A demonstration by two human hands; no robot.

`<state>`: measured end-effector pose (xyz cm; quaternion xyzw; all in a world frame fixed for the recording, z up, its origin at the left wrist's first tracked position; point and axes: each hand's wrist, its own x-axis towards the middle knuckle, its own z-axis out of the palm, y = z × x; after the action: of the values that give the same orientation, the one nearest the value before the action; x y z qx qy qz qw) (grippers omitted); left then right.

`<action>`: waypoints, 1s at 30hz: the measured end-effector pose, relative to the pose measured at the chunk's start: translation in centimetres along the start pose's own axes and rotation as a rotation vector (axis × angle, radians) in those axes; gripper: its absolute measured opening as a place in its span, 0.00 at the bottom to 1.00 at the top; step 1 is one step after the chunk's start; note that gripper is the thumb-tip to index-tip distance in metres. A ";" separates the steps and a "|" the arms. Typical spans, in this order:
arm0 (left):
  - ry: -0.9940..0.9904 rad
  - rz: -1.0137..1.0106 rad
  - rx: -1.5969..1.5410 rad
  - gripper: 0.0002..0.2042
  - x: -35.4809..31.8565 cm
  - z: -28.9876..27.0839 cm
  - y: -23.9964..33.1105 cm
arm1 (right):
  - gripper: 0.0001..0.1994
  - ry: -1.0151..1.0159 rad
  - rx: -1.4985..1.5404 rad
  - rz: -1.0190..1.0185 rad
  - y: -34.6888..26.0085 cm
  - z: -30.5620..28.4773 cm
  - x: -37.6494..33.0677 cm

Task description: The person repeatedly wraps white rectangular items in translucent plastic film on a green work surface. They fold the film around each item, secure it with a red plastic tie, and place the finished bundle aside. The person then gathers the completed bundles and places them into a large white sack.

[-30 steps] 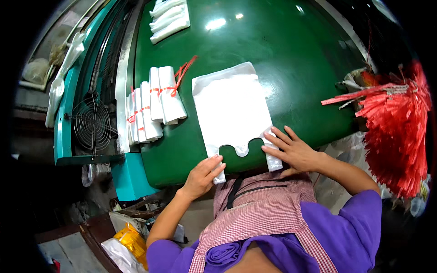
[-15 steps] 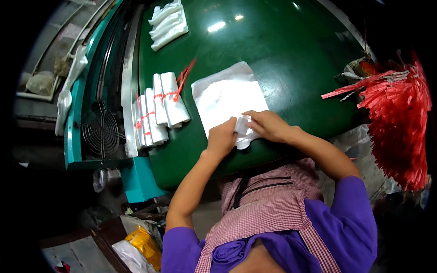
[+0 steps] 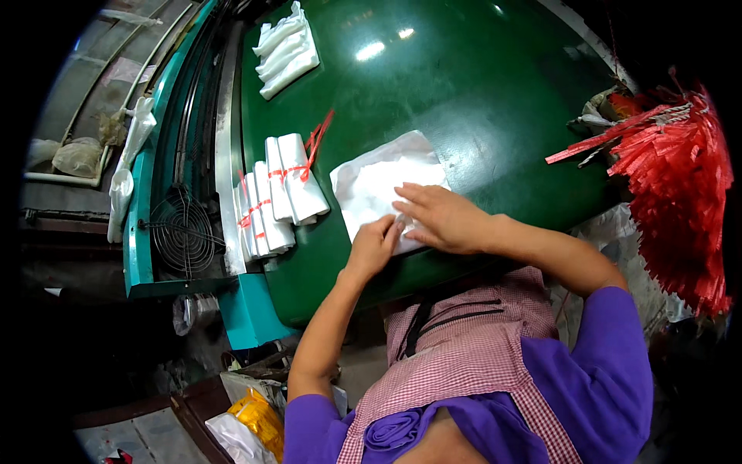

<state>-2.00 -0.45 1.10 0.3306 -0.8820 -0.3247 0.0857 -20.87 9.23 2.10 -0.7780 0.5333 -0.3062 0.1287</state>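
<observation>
A flat stack of thin white plastic bags [image 3: 367, 185] lies near the front edge of the green table [image 3: 495, 116]. At its near edge my left hand [image 3: 376, 246] is closed, thumb and fingers pinching the plastic. My right hand [image 3: 447, 220] rests palm down across the near right part of the stack, its fingers stretched out and apart. Those fingers almost meet the left fingertips. The near corner of the stack is partly hidden beneath both hands.
Rolled white bundles [image 3: 297, 182] tied with red strips lie left of the stack. Folded white bags [image 3: 286, 50] sit at the far left. A large bunch of red plastic strips [image 3: 672, 201] hangs at the right. A teal machine frame with a wire fan guard [image 3: 184, 236] borders the table's left side.
The folded flap of plastic between my hands is no longer visible. My right hand has flattened and spread over the stack; my left hand has shifted slightly toward the near edge.
</observation>
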 end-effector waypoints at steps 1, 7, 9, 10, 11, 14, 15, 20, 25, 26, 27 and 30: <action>0.032 -0.021 -0.085 0.07 0.7 -0.2 -0.3 | 0.29 0.014 -0.064 -0.066 -0.4 0.4 0.0; 0.186 0.535 0.514 0.23 -2.2 -0.2 1.7 | 0.29 0.021 -0.146 0.012 1.5 3.8 -2.0; 0.172 0.482 0.534 0.23 -2.7 0.0 2.2 | 0.28 0.062 0.001 -0.051 0.8 3.2 -2.8; 0.148 0.443 0.526 0.22 -2.4 0.3 1.9 | 0.28 0.116 0.060 -0.134 -0.5 2.9 -3.7; 0.123 0.404 0.517 0.22 -2.0 0.4 1.5 | 0.26 0.217 0.134 -0.239 -1.5 2.7 -4.3; 0.166 0.350 0.480 0.18 -0.8 0.5 1.5 | 0.26 0.001 0.905 0.349 -5.4 2.2 -6.0; 0.165 0.344 0.455 0.17 -0.2 0.1 1.6 | 0.29 0.062 1.238 0.468 -4.1 5.0 -7.1; -0.074 0.354 -0.030 0.17 -2.1 -1.5 -1.1 | 0.20 0.340 1.885 0.634 1.5 1.9 -2.5; -0.222 0.426 0.083 0.17 -4.4 -2.6 -0.3 | 0.28 0.050 0.982 0.329 1.4 1.9 -3.3; -0.229 0.378 0.047 0.16 -3.9 -2.6 -0.8 | 0.26 -0.023 0.766 0.095 1.5 1.9 -4.2; -0.235 0.329 0.010 0.15 -3.4 -2.6 -1.3 | 0.22 -0.126 0.822 0.123 1.2 1.9 -4.4; -0.046 0.534 0.337 0.16 -2.5 -3.0 0.9 | 0.20 -0.148 0.136 -0.239 3.6 0.8 -3.0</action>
<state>0.60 0.12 4.11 0.0895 -0.9807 -0.1475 0.0919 -23.80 10.39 -1.48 -0.8458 0.4042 -0.2965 0.1825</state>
